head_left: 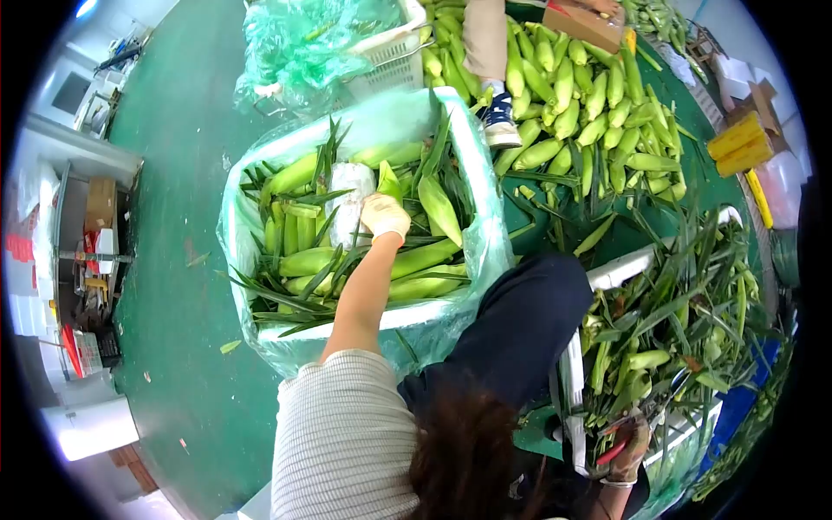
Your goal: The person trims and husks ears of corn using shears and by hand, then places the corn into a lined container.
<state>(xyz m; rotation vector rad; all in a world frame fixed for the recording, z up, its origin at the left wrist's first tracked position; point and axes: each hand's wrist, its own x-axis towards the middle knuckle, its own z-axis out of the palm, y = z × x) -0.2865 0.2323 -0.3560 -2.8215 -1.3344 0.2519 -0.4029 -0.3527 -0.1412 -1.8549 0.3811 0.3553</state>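
Observation:
My left hand (386, 217), in a pale glove, is over the plastic-lined foam box (482, 186). Its fingers are closed round the near end of a green-husked ear of corn (389, 182). Beside that hand lies a white wrapped bundle (350, 204), its contents hidden. Other ears of corn (439, 208) and long leaves surround it in the box. At the lower right, my right hand (631, 446), in a soiled glove, grips red-handled shears (612, 452). The shears' blades point up toward a heap of leaves and trimmings (663, 321).
A large pile of corn (598, 113) covers the floor beyond, where another person's shoe (500, 121) stands. A white crate (390, 65) with green plastic film is at the back. Shelves (91, 260) line the left wall. Yellow packs (739, 152) sit right.

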